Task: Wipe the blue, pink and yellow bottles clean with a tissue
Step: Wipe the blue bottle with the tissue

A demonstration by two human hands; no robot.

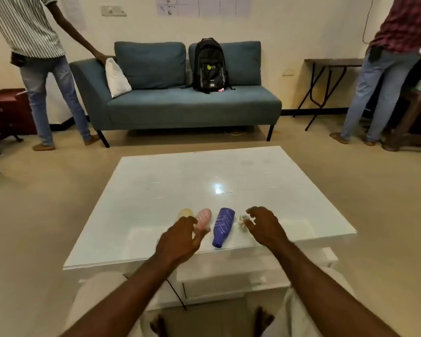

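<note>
My left hand (180, 235) hangs open, holding nothing, over the yellow bottle (185, 212) and pink bottle (204, 218). The blue bottle (223, 226) lies between my hands. My right hand (263, 224), fingers loosely spread and empty, hovers beside the crumpled tissue (243, 221).

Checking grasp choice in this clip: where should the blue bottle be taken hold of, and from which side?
Probably around its wide body, from above. The blue bottle lies on its side on the table, narrow neck toward the person, pink bottle close on its left, so fingers fit best across the far, thicker part.
</note>
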